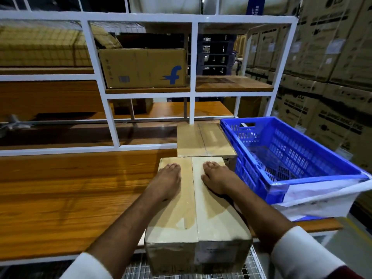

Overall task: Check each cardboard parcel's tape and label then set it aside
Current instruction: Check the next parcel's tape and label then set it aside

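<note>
A taped cardboard parcel (198, 214) lies lengthwise at the front edge of the wooden table (70, 198), its near end hanging over the edge above a wire-mesh surface (138, 266). Both hands rest flat on its top with fingers straight and close together, gripping nothing: the left hand (166, 181) on the left flap, the right hand (218, 178) on the right flap, one on either side of the centre seam. Glossy tape covers the top (its sheen shows most clearly near the front left), and a label on the near end face is too blurred to read. A second parcel (203, 138) sits just behind the first, touching or nearly touching it, with tape along its own seam. To the right a blue plastic crate (298, 170) stands tilted beside both parcels, white plastic sheeting (322, 200) draped over its near corner. Behind the table a white metal rack (191, 57) holds a brown box (144, 68) printed with a blue letter f. Large stacked cartons (326, 57) fill the right background.
</note>
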